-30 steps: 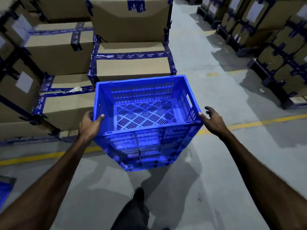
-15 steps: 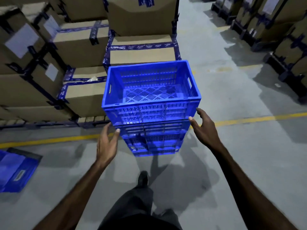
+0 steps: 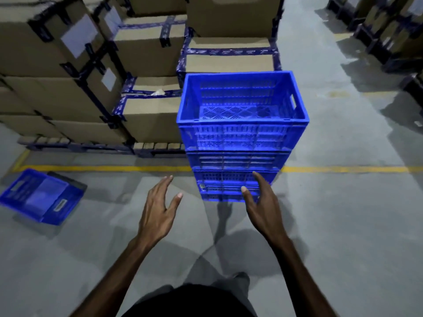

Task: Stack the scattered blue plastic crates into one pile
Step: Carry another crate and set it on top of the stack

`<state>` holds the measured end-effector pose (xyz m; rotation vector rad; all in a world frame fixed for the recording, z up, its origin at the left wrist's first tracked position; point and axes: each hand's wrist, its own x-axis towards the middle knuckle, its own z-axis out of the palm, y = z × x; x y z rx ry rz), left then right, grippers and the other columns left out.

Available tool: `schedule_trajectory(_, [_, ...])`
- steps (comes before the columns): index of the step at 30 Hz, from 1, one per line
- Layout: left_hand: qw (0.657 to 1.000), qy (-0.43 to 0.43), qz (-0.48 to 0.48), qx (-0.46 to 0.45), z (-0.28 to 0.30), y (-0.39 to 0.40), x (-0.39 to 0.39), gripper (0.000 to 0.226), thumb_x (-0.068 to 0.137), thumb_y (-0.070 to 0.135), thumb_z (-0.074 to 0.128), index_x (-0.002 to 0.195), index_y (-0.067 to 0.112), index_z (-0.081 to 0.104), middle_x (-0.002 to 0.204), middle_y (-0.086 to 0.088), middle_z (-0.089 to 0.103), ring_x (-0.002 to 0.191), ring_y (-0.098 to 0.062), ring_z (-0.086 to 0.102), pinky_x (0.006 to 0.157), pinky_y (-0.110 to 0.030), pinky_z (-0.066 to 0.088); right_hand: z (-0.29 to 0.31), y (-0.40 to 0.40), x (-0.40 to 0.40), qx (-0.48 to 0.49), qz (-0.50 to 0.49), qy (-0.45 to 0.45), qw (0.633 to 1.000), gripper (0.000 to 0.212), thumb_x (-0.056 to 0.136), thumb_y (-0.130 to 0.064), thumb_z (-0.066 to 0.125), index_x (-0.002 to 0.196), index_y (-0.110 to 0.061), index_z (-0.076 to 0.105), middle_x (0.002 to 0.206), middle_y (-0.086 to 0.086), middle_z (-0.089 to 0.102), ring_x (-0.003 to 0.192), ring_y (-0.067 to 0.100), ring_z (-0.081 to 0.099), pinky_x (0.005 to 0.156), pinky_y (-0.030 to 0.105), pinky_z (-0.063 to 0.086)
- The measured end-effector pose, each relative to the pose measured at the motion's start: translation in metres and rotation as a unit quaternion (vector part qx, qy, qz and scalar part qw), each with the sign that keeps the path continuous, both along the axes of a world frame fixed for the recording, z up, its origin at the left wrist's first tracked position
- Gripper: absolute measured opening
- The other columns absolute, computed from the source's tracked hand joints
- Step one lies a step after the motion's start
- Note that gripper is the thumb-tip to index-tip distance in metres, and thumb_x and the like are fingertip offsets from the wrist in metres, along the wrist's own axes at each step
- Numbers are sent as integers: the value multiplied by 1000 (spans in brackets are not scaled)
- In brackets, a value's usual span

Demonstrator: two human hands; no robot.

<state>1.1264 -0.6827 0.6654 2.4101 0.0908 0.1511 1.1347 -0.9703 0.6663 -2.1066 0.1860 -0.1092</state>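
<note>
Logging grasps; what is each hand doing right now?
Left hand: open, holding nothing.
Right hand: open, holding nothing, in front of the crate stack.

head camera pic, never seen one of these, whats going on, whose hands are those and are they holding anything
The camera is worn on a person's head, looking forward and down, so the two bare arms reaching in from the bottom are the wearer's own. The left hand and right hand are both open and hold nothing. In front of them, on a warehouse floor, stands a pile of blue plastic crates nested one on another. One more blue crate lies tipped over on the floor to the left, not yet on the pile. Behind are taped cardboard boxes on pallets, and a yellow line painted on the floor.
</note>
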Motion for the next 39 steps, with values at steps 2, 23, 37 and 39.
schedule_trajectory(2, [1000,4,24,-5,-2,28,-18,61,100,50,55,153,21,45,157,2,45,147,-17,36,120,-31,26,2,34,-10,-15,28,0,1000,59,99,-42,61,151,-19,46,154,-2,49,142,15,44,115,32,36])
schedule_trajectory(23, [916,-18,398,-49,-12,371,-316,60,98,48,51,149,16,49,154,-5,49,143,-23,41,119,-28,25,13,466,-137,-72,433,3,898,59,101,-40,58,154,-22,41,157,-7,44,145,9,39,119,30,30])
schedule_trajectory(37, [873,-3,482,-74,-23,527,-280,56,102,45,52,153,24,43,158,3,44,146,-17,36,119,-30,26,-16,641,-64,-81,486,22,870,58,101,-38,59,154,-23,40,156,-7,46,142,10,41,114,28,32])
schedule_trajectory(39, [873,3,484,-68,-21,557,-263,56,102,44,53,153,24,43,158,3,44,145,-16,36,119,-28,25,-22,674,-45,-78,495,24,865,57,102,-38,59,154,-22,41,155,-6,47,141,10,42,112,25,31])
